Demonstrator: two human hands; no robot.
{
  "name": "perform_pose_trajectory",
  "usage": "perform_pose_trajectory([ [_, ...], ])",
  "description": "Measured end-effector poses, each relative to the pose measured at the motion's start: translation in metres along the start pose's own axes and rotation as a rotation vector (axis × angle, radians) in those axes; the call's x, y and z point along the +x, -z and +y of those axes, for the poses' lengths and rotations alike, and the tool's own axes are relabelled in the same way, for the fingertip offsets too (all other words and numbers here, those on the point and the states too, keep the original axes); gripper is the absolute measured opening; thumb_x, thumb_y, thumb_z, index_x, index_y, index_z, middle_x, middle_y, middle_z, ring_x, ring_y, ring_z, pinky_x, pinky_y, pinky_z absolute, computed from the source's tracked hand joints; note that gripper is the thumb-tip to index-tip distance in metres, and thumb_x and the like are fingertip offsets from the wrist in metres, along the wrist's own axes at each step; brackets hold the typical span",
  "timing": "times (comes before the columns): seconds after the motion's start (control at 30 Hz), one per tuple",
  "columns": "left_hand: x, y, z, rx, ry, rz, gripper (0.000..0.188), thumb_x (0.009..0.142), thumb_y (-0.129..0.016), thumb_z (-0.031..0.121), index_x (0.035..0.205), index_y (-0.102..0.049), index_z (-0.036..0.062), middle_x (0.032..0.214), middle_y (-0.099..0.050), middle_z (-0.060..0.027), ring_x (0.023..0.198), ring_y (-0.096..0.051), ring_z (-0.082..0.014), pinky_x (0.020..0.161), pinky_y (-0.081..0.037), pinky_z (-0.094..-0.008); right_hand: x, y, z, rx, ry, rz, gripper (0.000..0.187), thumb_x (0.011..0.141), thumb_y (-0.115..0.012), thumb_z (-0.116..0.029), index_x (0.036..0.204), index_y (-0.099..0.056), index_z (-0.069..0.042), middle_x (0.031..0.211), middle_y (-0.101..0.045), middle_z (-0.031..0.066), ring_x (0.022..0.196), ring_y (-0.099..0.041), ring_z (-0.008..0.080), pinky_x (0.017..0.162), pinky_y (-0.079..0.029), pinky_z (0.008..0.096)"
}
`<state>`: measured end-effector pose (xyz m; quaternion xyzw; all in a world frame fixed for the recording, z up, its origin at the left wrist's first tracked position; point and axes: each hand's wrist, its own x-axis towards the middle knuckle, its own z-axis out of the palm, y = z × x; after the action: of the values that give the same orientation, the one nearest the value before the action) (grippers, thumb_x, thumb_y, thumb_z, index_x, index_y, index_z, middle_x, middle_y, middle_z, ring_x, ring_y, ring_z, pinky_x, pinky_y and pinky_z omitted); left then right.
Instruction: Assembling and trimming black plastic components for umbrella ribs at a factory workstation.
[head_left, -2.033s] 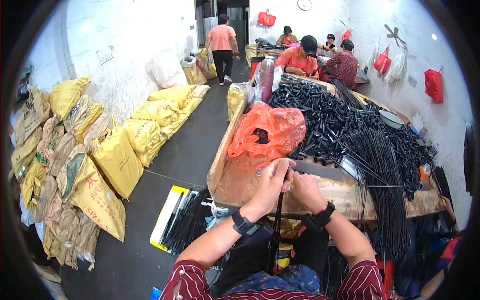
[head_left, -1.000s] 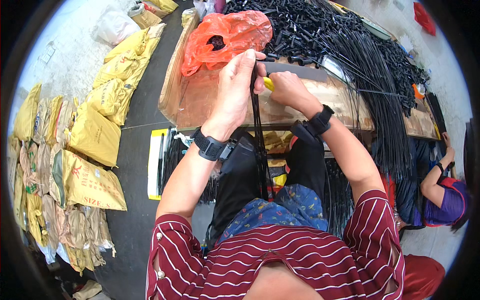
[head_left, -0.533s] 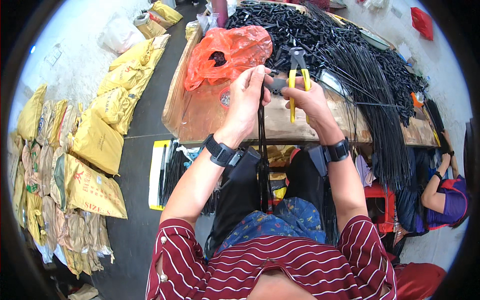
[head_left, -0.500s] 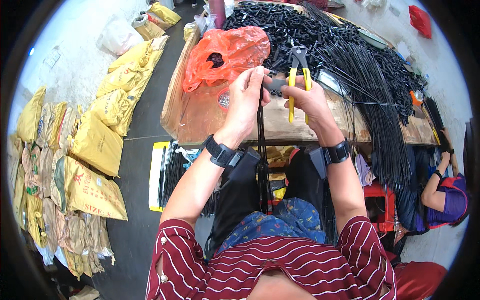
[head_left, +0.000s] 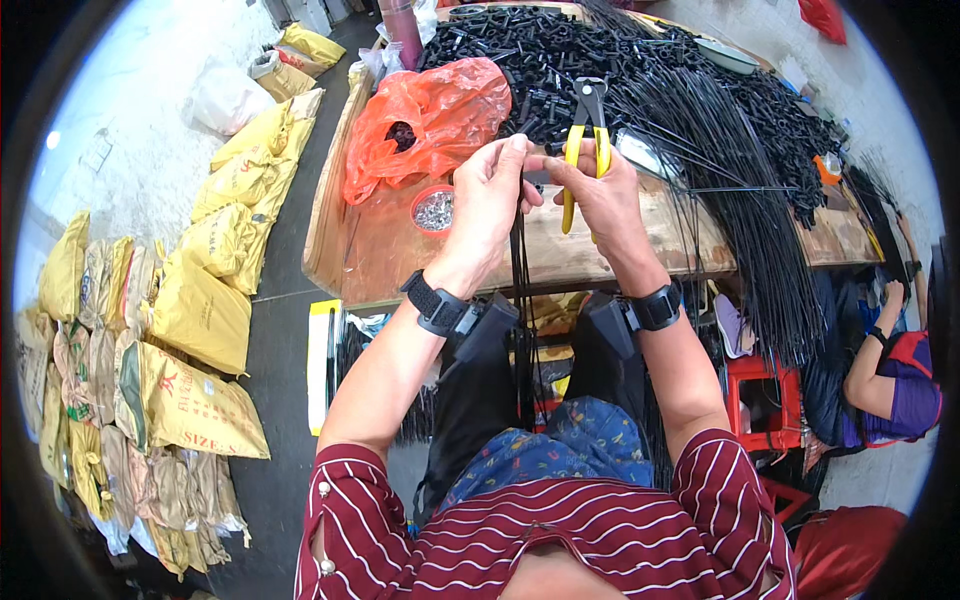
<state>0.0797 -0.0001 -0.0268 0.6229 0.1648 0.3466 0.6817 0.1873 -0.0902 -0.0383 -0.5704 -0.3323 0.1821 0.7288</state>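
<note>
In the head view, the left hand (head_left: 492,180) pinches a thin bunch of black strands (head_left: 520,260) between thumb and fingers, above the near part of the desk (head_left: 370,255). The strands' long axis runs almost straight toward the wearer: their upper ends are at the pinch, and their lengths hang past the desk's near edge, down between the knees. They look slim, dark and slightly splayed lower down.

The right hand (head_left: 612,195) grasps pliers (head_left: 573,150) by the handles, its thumb and forefinger reaching to the left hand's fingertips; whether they grip a strand too, I cannot tell. The pliers' head points away from the wearer, the long axis leaning a little right at the far end. Their handles are bright yellow and somewhat spread, the blunt head dark grey metal.
</note>
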Motion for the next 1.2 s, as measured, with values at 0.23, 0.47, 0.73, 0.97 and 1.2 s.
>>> perform_pose_trajectory([
  [0.23, -0.007, -0.005, -0.003, 0.006, 0.020, -0.014, 0.033, 0.100, -0.047, 0.031, 0.108, -0.057, 0.0011, 0.096, -0.067, -0.0090, 0.062, -0.055, -0.0079, 0.058, -0.044, -0.0225, 0.002, 0.011, -0.012, -0.070, -0.139, -0.058, 0.022, 0.078, -0.069, -0.006, 0.095, -0.057, 0.002, 0.080, -0.065, 0.0072, 0.068, -0.062, 0.0123, 0.057, -0.052, 0.0262],
  [0.47, -0.005, 0.001, -0.002, -0.181, 0.030, -0.076, 0.035, 0.099, -0.049, 0.033, 0.110, -0.057, 0.0009, 0.094, -0.065, -0.0082, 0.064, -0.055, -0.0091, 0.060, -0.044, -0.0245, -0.004, 0.007, -0.016, 0.077, -0.176, -0.058, 0.024, 0.078, -0.070, -0.007, 0.098, -0.057, 0.002, 0.082, -0.065, 0.0072, 0.071, -0.062, 0.0130, 0.061, -0.051, 0.0265],
  [0.73, -0.009, -0.002, 0.006, -0.277, 0.071, -0.070, 0.035, 0.098, -0.049, 0.033, 0.109, -0.059, 0.0008, 0.089, -0.064, -0.0050, 0.063, -0.055, -0.0079, 0.058, -0.043, -0.0225, -0.008, -0.001, -0.014, 0.195, -0.094, 0.028, 0.024, 0.079, -0.068, -0.007, 0.100, -0.056, -0.001, 0.083, -0.066, 0.0071, 0.071, -0.063, 0.0139, 0.064, -0.051, 0.0270],
  [0.97, -0.010, 0.000, 0.006, -0.359, 0.064, -0.152, 0.035, 0.098, -0.050, 0.031, 0.112, -0.059, 0.0006, 0.087, -0.061, -0.0031, 0.065, -0.055, -0.0078, 0.060, -0.043, -0.0222, -0.010, -0.006, -0.022, 0.345, -0.140, -0.055, 0.019, 0.083, -0.063, -0.009, 0.099, -0.055, -0.003, 0.078, -0.063, 0.0052, 0.069, -0.062, 0.0139, 0.062, -0.052, 0.0273],
  [1.2, -0.014, -0.001, 0.016, -0.403, 0.130, -0.196, 0.036, 0.098, -0.051, 0.030, 0.116, -0.058, 0.0000, 0.086, -0.060, -0.0021, 0.069, -0.055, -0.0079, 0.061, -0.044, -0.0223, -0.005, -0.002, -0.026, 0.414, -0.225, -0.166, 0.017, 0.084, -0.063, -0.009, 0.099, -0.055, -0.005, 0.077, -0.059, 0.0029, 0.066, -0.060, 0.0120, 0.060, -0.052, 0.0259],
])
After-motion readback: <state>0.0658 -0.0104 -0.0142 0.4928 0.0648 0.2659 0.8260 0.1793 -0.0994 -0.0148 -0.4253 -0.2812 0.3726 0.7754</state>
